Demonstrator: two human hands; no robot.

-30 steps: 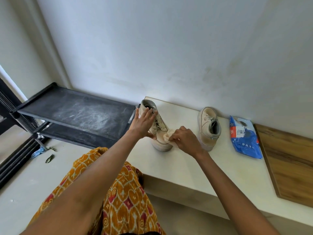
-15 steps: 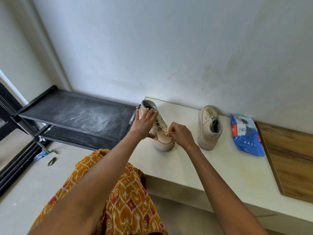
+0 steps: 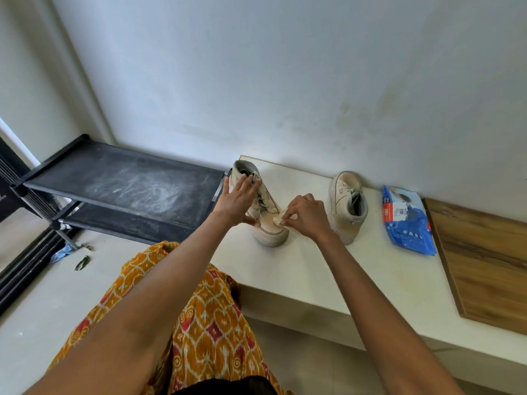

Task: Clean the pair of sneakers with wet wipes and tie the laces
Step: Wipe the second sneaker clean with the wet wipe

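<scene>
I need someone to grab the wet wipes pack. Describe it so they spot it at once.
Look along the white ledge against the wall, between the standing sneaker nobody is holding and the wooden board. The wet wipes pack lies flat there, beside that sneaker. It is the only blue, crinkly plastic thing on the ledge, with a white label.

Two beige sneakers stood upright on the white ledge, left sneaker (image 3: 269, 226) toe near, right sneaker (image 3: 346, 206) heel near, crumpled wipe (image 3: 277, 218) against the left one's toe, blue wipes pack (image 3: 407, 223) lay flat further right.
</scene>
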